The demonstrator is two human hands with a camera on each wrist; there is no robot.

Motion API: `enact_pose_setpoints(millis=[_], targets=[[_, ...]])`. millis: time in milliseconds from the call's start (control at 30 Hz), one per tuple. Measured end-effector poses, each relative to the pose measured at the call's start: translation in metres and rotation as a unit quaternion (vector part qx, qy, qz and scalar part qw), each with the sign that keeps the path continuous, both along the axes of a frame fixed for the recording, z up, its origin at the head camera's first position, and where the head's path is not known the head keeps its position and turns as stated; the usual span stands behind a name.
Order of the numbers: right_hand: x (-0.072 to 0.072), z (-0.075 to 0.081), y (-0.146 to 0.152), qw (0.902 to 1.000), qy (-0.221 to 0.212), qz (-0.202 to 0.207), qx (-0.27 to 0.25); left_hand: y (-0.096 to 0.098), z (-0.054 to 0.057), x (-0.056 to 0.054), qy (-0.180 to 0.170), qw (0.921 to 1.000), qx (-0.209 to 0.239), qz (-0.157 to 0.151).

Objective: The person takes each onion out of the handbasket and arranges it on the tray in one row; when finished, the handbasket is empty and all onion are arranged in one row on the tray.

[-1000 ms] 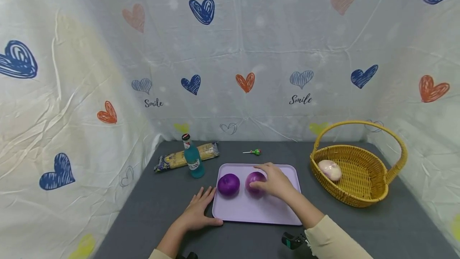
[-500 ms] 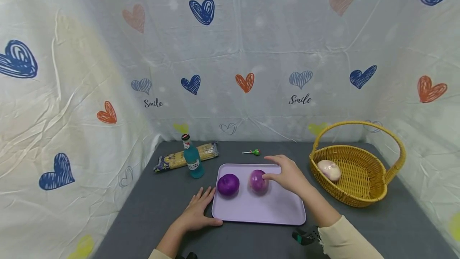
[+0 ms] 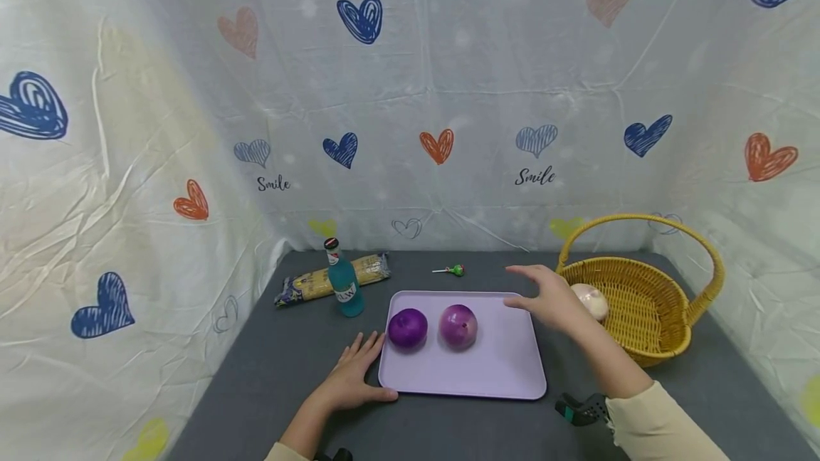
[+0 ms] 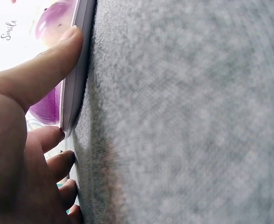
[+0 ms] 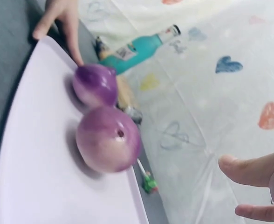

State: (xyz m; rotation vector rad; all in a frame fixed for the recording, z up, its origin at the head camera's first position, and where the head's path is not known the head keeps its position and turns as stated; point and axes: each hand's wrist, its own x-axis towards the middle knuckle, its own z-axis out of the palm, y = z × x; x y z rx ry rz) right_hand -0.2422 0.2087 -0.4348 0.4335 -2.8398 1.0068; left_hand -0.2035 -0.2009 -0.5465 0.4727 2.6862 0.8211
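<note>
My left hand lies at the near left corner of a lilac tray, thumb and forefinger against its rim and the other fingers on the cloth. Two round, glossy purple onions sit side by side in the tray: a darker onion at left and a paler onion to its right. The paler one shows a whitish patch and a small brown spot in the right wrist view. My right hand hovers past the tray's right edge, thumb and fingers apart, holding nothing. It partly covers a yellow wicker basket.
A whitish-pink round thing, partly hidden by my hand, lies in the basket. Toward the back left stand a blue-green bottle and a long yellow packet behind it. A lollipop lies beyond the tray. Heart-printed cloth walls surround the table.
My right hand has let go of the paler onion and moved right, off the tray toward the basket. The onion now rests beside the darker one. My left hand has stayed still.
</note>
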Motion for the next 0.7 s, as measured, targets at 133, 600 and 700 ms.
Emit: enact_pose_setpoints(millis=[133,600,700], targets=[[-0.002,0.004,0.017,0.9998,-0.020,-0.006,0.004,0.000,-0.001,-0.001,0.003,1.0000,-0.001,-0.001],[-0.011,0.019,0.084,0.9805,-0.190,0.048,0.012,0.000,0.000,0.000,-0.002,1.0000,-0.002,-0.001],[-0.014,0.024,0.097,0.9831,-0.166,0.064,0.042,0.000,-0.001,-0.001,-0.001,1.0000,-0.001,-0.001]])
